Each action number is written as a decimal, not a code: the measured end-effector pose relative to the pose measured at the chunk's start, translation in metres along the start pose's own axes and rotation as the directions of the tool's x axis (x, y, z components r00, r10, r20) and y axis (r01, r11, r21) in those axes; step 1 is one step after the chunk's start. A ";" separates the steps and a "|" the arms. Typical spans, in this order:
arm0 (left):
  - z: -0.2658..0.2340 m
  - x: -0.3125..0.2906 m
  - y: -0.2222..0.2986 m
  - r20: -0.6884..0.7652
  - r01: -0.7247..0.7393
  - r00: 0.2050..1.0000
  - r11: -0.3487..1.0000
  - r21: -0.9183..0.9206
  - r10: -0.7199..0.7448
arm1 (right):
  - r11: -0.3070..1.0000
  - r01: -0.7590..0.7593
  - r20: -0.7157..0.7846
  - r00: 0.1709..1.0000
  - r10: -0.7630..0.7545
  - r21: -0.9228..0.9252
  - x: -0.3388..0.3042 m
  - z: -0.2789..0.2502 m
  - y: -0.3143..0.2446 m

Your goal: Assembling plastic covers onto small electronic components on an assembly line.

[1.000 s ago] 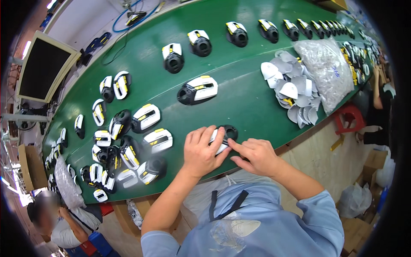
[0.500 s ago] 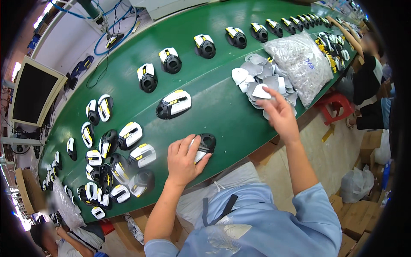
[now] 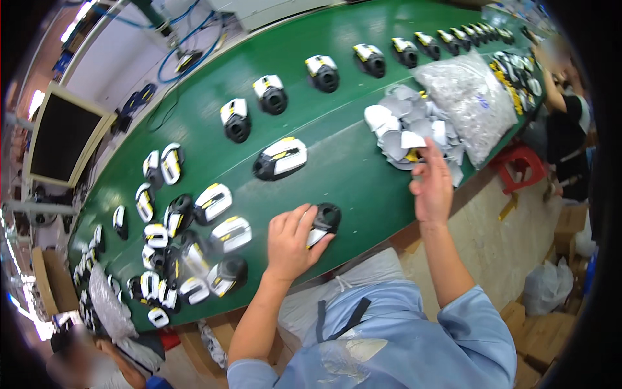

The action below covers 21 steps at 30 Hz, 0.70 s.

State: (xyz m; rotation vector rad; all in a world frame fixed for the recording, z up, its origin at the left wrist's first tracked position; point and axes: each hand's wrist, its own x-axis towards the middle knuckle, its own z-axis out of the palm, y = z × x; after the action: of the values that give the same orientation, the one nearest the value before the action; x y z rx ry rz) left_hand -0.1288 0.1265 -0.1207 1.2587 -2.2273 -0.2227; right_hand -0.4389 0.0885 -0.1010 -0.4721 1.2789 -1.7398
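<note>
My left hand (image 3: 293,245) lies over a black-and-white plastic housing (image 3: 330,215) near the table's front edge. Its fingers curl over the white part and the thumb presses at the near side. My right hand (image 3: 433,191) is at the front of a pile of curved white and grey plastic covers (image 3: 392,144). The index fingertip meets the edge of a white cover (image 3: 412,139); the thumb is apart from it, and no grip shows. A small yellow piece (image 3: 412,155) shows just below that cover. Beyond my left hand lies a white, black and yellow housing (image 3: 281,159).
Similar housings stand in a row (image 3: 322,72) along the far side of the green table (image 3: 350,139), with several more clustered at left (image 3: 214,201). A large clear plastic bag (image 3: 470,104) lies behind the covers. A monitor (image 3: 65,136) stands at far left; people sit at both ends.
My right hand has turned more upright and shifted slightly right, its fingers straighter. A yellow piece now shows plainly by the white cover. My left hand stays on the housing; the view has shifted slightly.
</note>
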 end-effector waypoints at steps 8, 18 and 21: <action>-0.003 -0.001 -0.009 0.013 0.047 0.999 0.989 -0.138 -0.045 | 0.983 -0.080 0.521 0.839 0.155 -0.165 -0.030 0.022 0.013; -0.007 -0.003 -0.011 0.037 0.077 0.997 0.969 -0.236 -0.070 | 0.407 0.846 0.938 0.324 0.119 -0.344 -0.021 0.057 0.019; -0.006 -0.002 -0.013 0.055 0.065 0.997 0.965 -0.253 -0.053 | 0.478 0.852 0.976 0.165 0.145 -0.215 -0.010 0.057 0.026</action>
State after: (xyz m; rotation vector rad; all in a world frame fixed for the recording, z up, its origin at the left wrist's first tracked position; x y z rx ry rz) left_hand -0.1153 0.1219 -0.1215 1.1903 -2.1215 -0.5493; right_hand -0.3804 0.0639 -0.1002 -2.2934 0.8277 -0.6292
